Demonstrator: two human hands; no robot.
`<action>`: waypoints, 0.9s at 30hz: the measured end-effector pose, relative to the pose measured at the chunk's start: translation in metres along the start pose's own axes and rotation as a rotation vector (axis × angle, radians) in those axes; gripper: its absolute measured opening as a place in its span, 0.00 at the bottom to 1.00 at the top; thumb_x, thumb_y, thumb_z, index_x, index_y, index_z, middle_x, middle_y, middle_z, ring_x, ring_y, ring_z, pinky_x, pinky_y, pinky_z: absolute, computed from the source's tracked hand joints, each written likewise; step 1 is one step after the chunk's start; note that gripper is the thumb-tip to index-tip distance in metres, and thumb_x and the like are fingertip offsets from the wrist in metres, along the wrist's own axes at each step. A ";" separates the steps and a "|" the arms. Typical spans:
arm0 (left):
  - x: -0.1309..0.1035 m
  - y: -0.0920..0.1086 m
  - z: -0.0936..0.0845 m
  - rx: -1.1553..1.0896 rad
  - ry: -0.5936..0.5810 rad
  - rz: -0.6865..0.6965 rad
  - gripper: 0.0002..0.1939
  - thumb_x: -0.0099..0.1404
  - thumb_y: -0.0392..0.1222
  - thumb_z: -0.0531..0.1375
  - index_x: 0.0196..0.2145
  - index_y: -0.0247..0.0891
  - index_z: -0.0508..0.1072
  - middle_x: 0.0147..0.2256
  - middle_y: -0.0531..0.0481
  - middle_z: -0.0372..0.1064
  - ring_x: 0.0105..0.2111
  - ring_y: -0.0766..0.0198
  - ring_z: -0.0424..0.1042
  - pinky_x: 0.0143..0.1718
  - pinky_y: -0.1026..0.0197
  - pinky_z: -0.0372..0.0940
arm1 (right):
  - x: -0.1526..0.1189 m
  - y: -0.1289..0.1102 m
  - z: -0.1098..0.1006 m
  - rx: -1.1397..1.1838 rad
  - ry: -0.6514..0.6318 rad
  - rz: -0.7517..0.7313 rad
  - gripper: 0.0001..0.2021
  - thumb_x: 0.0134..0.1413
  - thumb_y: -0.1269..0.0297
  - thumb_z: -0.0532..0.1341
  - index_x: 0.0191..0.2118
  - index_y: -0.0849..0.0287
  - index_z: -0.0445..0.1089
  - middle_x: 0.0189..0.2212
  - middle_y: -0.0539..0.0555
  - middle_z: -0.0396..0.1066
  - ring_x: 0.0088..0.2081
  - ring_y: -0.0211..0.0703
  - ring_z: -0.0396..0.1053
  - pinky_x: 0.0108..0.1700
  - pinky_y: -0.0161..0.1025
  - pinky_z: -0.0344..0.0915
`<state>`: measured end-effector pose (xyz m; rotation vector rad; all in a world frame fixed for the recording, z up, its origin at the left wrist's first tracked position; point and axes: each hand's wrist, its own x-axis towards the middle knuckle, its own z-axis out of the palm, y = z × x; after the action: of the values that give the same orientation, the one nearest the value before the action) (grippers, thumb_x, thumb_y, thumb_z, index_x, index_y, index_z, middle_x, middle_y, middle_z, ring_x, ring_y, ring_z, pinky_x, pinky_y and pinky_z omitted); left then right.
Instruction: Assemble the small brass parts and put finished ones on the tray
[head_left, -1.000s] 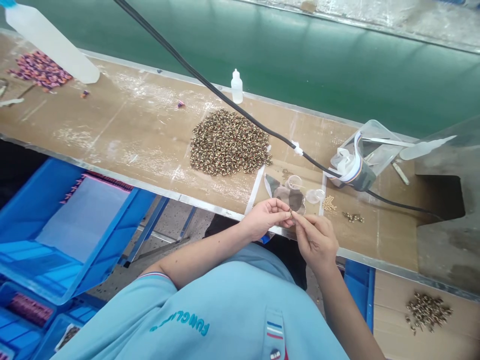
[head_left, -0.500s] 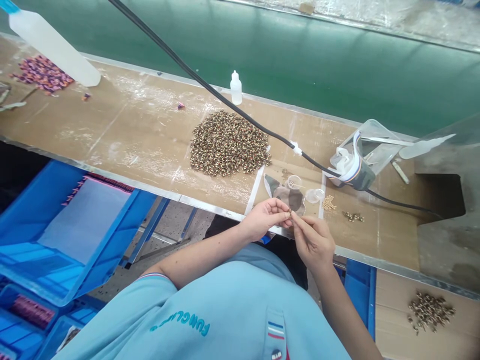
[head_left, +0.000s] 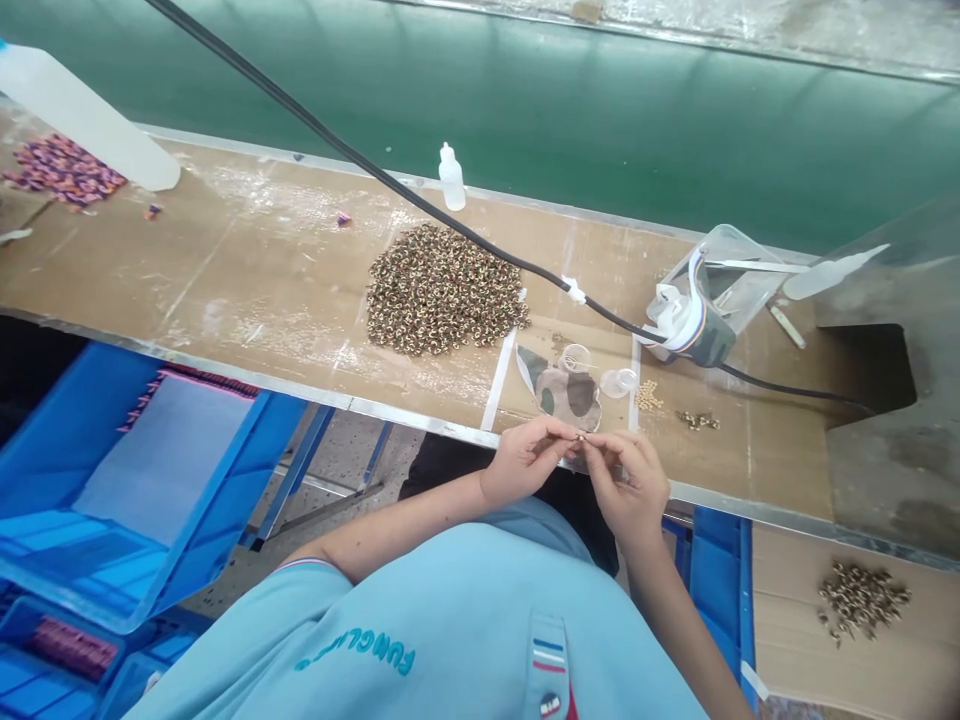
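My left hand (head_left: pixel 527 459) and my right hand (head_left: pixel 628 484) meet at the bench's front edge, thumbs and fingertips pinched around one tiny brownish piece (head_left: pixel 580 438). Its details are too small to make out. Just beyond the fingertips lies a camouflage-patterned cloth (head_left: pixel 559 390) with a small round clear dish (head_left: pixel 575 359) at its back edge. A second clear dish (head_left: pixel 619 382) sits to the right, beside some small beige beads (head_left: pixel 646 395). Farther right are several small dark-and-gold pieces (head_left: pixel 698 421). A large pile of similar pieces (head_left: pixel 446 290) lies left of the cloth.
A black cable (head_left: pixel 420 203) crosses above the bench. Behind stands a small white bottle (head_left: pixel 451 178); a clear bin (head_left: pixel 731 260) is at right. Pink-purple pieces (head_left: pixel 64 172) and a large bottle (head_left: pixel 97 120) lie left. Blue crates (head_left: pixel 225 480) stand below, another pile (head_left: pixel 862 598) lower right.
The view has shifted slightly, moving the bench items leftward in the picture. My left fingers have straightened somewhat, and both hands' fingertips sit slightly lower, still together at the small piece.
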<state>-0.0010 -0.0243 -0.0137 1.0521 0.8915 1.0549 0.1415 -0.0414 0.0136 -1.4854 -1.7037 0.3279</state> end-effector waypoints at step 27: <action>-0.002 -0.001 -0.006 0.294 -0.063 0.288 0.07 0.63 0.35 0.57 0.40 0.36 0.71 0.39 0.45 0.76 0.39 0.64 0.76 0.42 0.63 0.72 | -0.002 0.010 -0.011 -0.074 -0.172 -0.105 0.05 0.60 0.67 0.55 0.34 0.55 0.67 0.31 0.51 0.70 0.35 0.38 0.68 0.38 0.36 0.64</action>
<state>-0.0065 -0.0249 -0.0161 1.4860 0.8776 1.1422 0.1559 -0.0442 0.0125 -1.4489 -1.9420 0.3478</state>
